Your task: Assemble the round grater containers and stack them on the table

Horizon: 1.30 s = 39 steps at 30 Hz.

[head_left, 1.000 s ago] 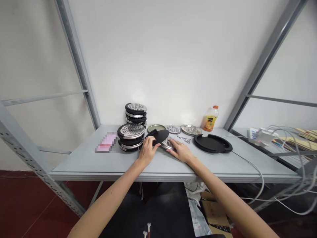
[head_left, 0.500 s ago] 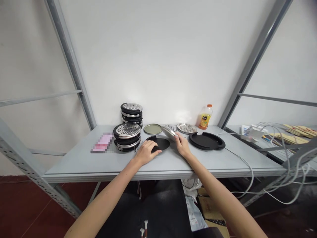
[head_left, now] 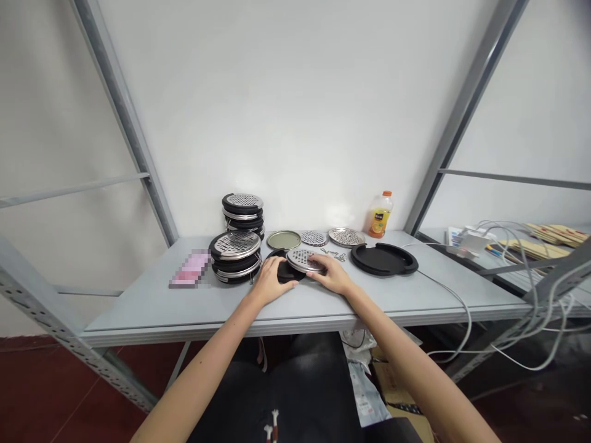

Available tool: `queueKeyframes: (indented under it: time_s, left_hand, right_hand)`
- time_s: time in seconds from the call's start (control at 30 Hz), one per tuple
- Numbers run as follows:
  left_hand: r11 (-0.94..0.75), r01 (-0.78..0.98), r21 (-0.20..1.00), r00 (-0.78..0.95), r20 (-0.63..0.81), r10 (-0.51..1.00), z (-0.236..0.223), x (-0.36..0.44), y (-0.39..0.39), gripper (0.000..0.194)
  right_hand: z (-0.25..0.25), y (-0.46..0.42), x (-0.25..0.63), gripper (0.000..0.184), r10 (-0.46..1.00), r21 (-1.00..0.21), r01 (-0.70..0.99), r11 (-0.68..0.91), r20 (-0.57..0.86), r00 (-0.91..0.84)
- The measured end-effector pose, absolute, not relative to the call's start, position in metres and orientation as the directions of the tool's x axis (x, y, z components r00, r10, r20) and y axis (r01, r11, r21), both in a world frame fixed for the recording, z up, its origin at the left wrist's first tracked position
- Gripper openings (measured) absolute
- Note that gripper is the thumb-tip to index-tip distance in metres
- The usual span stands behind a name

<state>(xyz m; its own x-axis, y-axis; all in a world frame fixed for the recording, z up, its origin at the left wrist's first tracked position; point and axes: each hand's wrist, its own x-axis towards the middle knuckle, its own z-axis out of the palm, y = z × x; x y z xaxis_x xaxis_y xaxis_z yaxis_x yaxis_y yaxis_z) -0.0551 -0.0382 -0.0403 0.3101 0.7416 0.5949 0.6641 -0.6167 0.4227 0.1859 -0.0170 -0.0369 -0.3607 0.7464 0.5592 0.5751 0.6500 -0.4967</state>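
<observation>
A black round base [head_left: 287, 273] lies on the grey table [head_left: 184, 307] in front of me. My left hand [head_left: 269, 280] rests on its left side with fingers curled over the rim. My right hand [head_left: 331, 275] holds a perforated metal disc [head_left: 301, 259] and sets it down on top of the black base. Just left stand two stacks of assembled black and metal round units, the near stack [head_left: 235, 255] and the far stack [head_left: 242, 210].
Behind the hands lie a gold-toned lid [head_left: 284, 239], a small perforated disc [head_left: 314, 238], a perforated metal plate [head_left: 346, 236] and small metal clips [head_left: 333, 253]. A black tray [head_left: 383, 258] and an orange juice bottle [head_left: 381, 215] sit right. Cables [head_left: 462, 301] trail off the right edge. Shelf uprights flank the table.
The black base, held tilted by my left hand, was laid flat on the table. My right hand lifted the perforated disc and brought it down onto the base.
</observation>
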Motion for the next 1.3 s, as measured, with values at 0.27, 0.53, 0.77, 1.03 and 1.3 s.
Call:
queueKeyframes:
  time_s: [0.27, 0.53, 0.77, 1.03, 1.3]
  left_hand:
    - [-0.581, 0.718, 0.383, 0.358, 0.513, 0.781, -0.047, -0.056, -0.033, 0.057]
    - [-0.603, 0.664, 0.443, 0.354, 0.525, 0.774, -0.044, -0.058, -0.034, 0.036]
    - [-0.616, 0.603, 0.506, 0.338, 0.537, 0.773, -0.045, -0.064, -0.030, 0.035]
    - [-0.569, 0.626, 0.534, 0.255, 0.549, 0.796, -0.047, -0.060, -0.029, 0.047]
    - [-0.478, 0.669, 0.570, 0.259, 0.424, 0.868, -0.049, -0.060, -0.029, 0.050]
  right_hand:
    - [-0.040, -0.012, 0.186, 0.041, 0.729, -0.388, 0.655, 0.648, 0.564, -0.387]
    - [-0.049, -0.004, 0.185, 0.056, 0.903, -0.581, 0.752, 0.310, 0.428, -0.040]
    - [-0.049, -0.006, 0.185, 0.065, 0.823, -0.420, 0.731, 0.538, 0.449, -0.348]
    - [-0.051, -0.003, 0.184, 0.061, 0.812, -0.409, 0.735, 0.541, 0.481, -0.330]
    - [-0.054, -0.002, 0.186, 0.066, 0.847, -0.469, 0.725, 0.505, 0.432, -0.310]
